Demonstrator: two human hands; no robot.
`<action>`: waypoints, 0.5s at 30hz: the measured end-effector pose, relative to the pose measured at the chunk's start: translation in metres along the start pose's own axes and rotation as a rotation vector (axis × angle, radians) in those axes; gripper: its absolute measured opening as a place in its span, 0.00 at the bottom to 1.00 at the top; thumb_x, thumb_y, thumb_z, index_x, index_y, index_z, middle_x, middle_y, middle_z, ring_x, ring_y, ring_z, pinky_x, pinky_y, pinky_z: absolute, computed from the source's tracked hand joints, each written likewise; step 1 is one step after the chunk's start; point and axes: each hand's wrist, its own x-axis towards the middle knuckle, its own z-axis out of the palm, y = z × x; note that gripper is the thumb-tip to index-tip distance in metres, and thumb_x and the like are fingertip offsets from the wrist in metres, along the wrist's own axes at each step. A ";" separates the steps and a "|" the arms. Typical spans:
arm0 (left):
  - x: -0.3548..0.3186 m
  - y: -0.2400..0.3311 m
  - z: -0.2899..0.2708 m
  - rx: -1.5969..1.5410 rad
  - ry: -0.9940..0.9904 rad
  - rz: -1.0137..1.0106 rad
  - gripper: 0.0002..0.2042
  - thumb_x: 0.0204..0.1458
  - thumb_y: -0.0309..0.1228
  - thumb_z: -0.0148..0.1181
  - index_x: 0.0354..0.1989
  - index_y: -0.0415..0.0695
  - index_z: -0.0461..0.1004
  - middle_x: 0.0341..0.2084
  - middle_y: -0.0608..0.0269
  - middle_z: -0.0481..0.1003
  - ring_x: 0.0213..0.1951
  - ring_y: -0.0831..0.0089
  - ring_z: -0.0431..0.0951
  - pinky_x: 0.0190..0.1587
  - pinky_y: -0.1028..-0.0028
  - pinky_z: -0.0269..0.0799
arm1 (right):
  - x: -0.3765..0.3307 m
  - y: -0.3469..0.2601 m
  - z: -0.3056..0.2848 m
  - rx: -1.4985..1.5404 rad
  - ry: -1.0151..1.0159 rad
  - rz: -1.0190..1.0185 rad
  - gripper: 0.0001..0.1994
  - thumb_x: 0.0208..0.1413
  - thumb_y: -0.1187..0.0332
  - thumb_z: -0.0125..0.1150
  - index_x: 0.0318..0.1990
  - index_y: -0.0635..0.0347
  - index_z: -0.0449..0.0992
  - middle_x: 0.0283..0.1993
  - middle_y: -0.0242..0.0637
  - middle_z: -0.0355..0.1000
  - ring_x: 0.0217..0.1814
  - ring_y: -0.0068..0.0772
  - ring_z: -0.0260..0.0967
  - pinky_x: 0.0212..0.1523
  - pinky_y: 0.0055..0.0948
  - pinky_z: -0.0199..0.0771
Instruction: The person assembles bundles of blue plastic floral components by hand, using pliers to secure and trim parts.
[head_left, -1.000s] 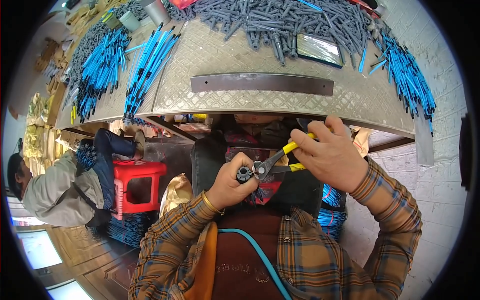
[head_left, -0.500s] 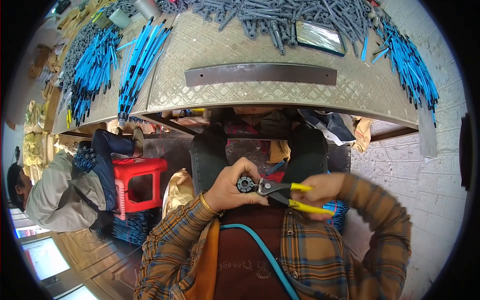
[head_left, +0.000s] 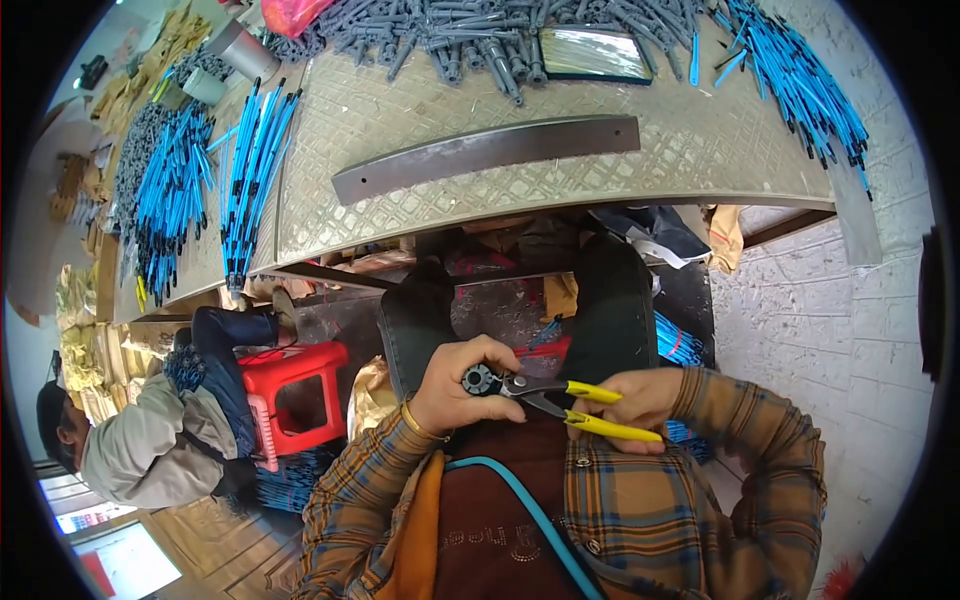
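Above my lap, my left hand (head_left: 462, 385) is closed round a small dark grey part with a round, notched end (head_left: 478, 379). My right hand (head_left: 640, 405) grips a pair of pliers (head_left: 606, 428) with yellow handles, spread apart. The dark jaws of the pliers meet the grey part beside my left thumb and forefinger. My fingers hide most of the part, so whether the jaws bite into it I cannot tell.
Across the worktable (head_left: 400, 110) lie a long dark metal bar (head_left: 490, 155), a heap of grey plastic parts (head_left: 440, 35), a shiny flat rectangular object (head_left: 595, 54), and blue rods (head_left: 800, 80). At left, a person (head_left: 160, 430) sits near a red stool (head_left: 300, 390).
The view has shifted and tilted slightly. The pliers stay at the grey part with their handles still spread; my right hand sits a little lower on them.
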 end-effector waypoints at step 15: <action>-0.007 0.005 -0.001 0.078 0.017 0.047 0.20 0.34 0.33 0.73 0.35 0.40 0.71 0.29 0.65 0.71 0.33 0.77 0.72 0.36 0.78 0.67 | -0.001 -0.001 0.039 -0.654 0.434 -0.169 0.26 0.53 0.67 0.52 0.60 0.61 0.56 0.39 0.35 0.68 0.35 0.22 0.67 0.36 0.22 0.70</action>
